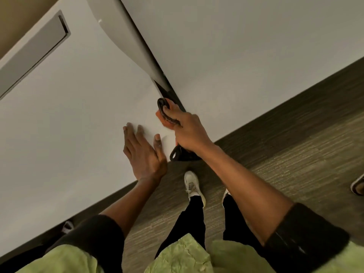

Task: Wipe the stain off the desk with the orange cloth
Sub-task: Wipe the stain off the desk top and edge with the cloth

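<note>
The white desk fills the left half of the view. At its near right corner my right hand grips the orange cloth, which has a dark edge and is pressed on the desk surface. A dark part of the cloth hangs off the corner below my wrist. My left hand lies flat on the desk just left of the cloth, fingers spread, holding nothing. No stain shows on the visible desk surface.
A grey divider panel runs from the top down to the desk corner, with a second white surface to its right. A rectangular flap sits in the desk at far left. Below lie wood-look floor and my shoes.
</note>
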Motion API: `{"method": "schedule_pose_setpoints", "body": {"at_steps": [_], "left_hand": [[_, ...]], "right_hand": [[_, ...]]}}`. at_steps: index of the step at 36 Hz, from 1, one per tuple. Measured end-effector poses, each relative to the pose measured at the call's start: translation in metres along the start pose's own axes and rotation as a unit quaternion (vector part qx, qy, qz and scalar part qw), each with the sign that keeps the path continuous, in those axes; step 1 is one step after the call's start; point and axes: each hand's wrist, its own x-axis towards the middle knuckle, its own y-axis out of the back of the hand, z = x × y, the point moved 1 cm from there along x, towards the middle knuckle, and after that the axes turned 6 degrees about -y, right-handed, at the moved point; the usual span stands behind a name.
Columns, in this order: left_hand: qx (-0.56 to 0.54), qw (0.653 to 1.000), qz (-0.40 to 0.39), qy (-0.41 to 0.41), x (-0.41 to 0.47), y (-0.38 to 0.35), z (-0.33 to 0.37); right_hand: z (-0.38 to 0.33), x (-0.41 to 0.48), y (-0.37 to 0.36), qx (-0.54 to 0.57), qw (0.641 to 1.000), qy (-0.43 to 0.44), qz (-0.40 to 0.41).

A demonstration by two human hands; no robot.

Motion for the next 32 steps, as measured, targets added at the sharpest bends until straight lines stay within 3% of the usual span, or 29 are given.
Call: {"method": "schedule_pose_setpoints", "body": {"at_steps": [7,19,26,32], "left_hand": [[0.013,1.000,-0.017,0.003,0.000,0.002,-0.001],[-0.026,0.999,-0.034,0.019,0.000,0.009,0.005],[-0.034,0.999,-0.029,0.014,0.000,0.006,0.001],[-0.047,0.998,-0.038,0.012,0.001,0.008,-0.001]], "right_hand": [[-0.028,0.050,-0.004,-0.083,0.995,0.030,0.037],[0.048,-0.093,-0.013,-0.273,0.953,0.119,0.048],[0.019,-0.025,-0.017,-0.402,0.902,0.158,0.011],[-0.011,0.045,-0.024,-0.445,0.877,0.180,0.013]]}}
